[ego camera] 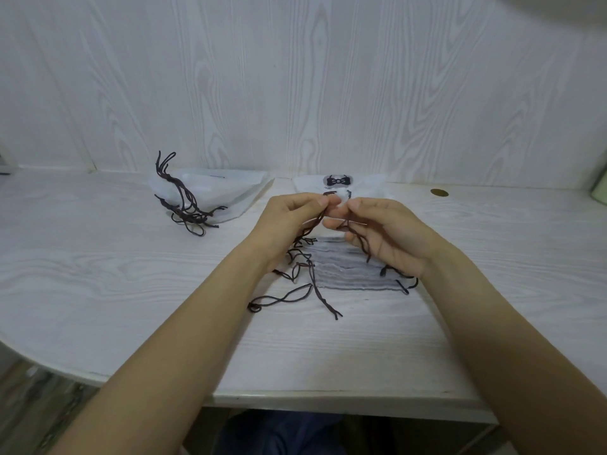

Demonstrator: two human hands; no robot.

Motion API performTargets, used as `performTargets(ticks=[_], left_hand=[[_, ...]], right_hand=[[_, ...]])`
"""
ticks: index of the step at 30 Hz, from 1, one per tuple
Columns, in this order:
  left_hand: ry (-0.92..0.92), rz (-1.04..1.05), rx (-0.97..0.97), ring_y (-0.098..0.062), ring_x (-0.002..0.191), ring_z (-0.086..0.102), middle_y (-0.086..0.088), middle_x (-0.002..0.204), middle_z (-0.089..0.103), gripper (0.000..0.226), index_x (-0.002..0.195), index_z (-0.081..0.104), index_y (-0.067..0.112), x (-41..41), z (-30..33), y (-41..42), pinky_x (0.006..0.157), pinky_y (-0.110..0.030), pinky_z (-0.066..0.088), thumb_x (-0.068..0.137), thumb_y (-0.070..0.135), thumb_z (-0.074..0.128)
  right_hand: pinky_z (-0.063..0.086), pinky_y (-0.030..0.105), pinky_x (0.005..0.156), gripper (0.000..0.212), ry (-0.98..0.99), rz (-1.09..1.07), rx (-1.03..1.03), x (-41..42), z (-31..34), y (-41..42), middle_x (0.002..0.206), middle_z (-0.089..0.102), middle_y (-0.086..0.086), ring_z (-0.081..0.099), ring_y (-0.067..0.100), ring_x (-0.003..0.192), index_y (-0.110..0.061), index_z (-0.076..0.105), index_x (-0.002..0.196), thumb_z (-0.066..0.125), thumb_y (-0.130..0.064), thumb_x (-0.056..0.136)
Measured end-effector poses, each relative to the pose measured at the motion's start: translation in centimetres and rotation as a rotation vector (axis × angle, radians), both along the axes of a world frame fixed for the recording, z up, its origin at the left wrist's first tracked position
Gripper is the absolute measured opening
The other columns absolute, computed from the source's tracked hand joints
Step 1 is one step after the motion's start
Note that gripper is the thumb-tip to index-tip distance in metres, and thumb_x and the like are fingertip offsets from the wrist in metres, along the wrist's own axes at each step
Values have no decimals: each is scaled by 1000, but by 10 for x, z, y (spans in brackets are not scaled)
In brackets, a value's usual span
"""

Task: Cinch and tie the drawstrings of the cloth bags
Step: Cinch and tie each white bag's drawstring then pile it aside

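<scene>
White wood-grain table [131, 274] spreads below me, where I keep the bag stack [354, 267] at frame centre as my left hand [289, 221] and right hand [387, 234] each pinch a dark drawstring [312, 228] to cinch the top bag [341, 195], finished bags [210, 195] parked at upper left.

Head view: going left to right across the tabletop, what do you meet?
Pile of bags with bunched dark cords → left hand pinching a drawstring → right hand pinching the other drawstring → small round brass-coloured disc.
</scene>
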State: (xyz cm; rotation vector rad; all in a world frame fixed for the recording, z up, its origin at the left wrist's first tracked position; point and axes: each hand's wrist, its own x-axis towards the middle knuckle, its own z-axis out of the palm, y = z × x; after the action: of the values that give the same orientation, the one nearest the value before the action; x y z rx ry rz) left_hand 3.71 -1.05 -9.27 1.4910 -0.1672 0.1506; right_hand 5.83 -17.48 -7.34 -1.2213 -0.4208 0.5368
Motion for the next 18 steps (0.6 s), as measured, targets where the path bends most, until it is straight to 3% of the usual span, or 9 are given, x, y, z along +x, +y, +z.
performTargets(ticks=[3,7,10,12,15,18], left_hand=[[-11,12,-26,-7,92,67,5,87,74,16,94,71,15,0,-1,-3,92,-22,49,92,12,56],[-7,9,-103,-7,88,68,2,88,74,15,98,71,12,0,1,-5,87,-18,51,90,11,58],[21,49,-114,-9,87,67,0,92,72,15,98,71,14,-1,2,-3,87,-21,51,89,13,60],[51,67,-119,-11,94,64,2,96,70,14,96,72,17,-1,3,-1,91,-25,47,90,17,59],[110,16,-206,-8,88,58,10,96,68,19,94,69,16,-2,6,-1,80,-24,39,93,18,50],[144,-100,-409,-10,80,55,3,111,69,16,83,58,15,-5,9,-1,66,-22,36,92,15,45]], right_hand=[[55,16,62,18,99,49,104,-1,-1,5,79,67,5,70,17,87,0,56,91,42,-10,96],[57,18,65,22,194,115,177,-3,-3,10,82,63,8,70,21,90,1,52,105,48,-12,88],[57,17,64,15,167,79,143,-3,-3,12,81,62,11,70,17,79,3,56,94,46,-8,91],[56,17,67,18,85,25,74,-3,-2,11,81,61,11,66,12,72,2,58,85,45,-7,94],[54,18,70,18,-193,-84,-154,-3,-2,7,82,64,7,62,10,71,-3,63,81,51,-8,93],[52,17,72,17,-536,-235,-436,-6,-1,4,82,68,9,62,7,73,-5,68,80,58,-13,91]])
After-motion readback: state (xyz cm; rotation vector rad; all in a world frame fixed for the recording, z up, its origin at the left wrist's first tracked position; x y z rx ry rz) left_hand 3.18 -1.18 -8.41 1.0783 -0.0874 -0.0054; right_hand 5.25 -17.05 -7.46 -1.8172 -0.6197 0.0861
